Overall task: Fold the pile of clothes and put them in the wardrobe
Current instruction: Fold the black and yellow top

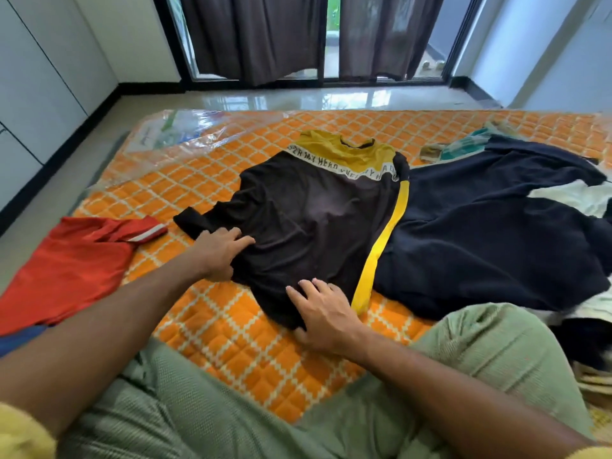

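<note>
Well, item by item, taking the black shirt as the mark.

- One black shirt, long-sleeved, with a mustard yoke, a white lettered band across the chest and one yellow stripe down one side. It lay flat on the orange quilted mattress.
- Two hands, both on it. The left hand rested on its edge just below the sleeve, fingers fairly straight and loosely spread on the cloth, gripping nothing that I could see. The right hand lay flat on the near hem, fingers fanned wide and thumb at the hem's edge.
- One red shirt, left of the black shirt and apart from it.
- One large navy garment, spread right of the black shirt and meeting it along the yellow stripe.
- One white piece and one teal striped piece, further right; more lay there than I could count.
- One clear plastic sheet, beyond the black shirt, leftward.
- Two dark curtains, far behind it.
- One pair of green trousers, nearest.
</note>
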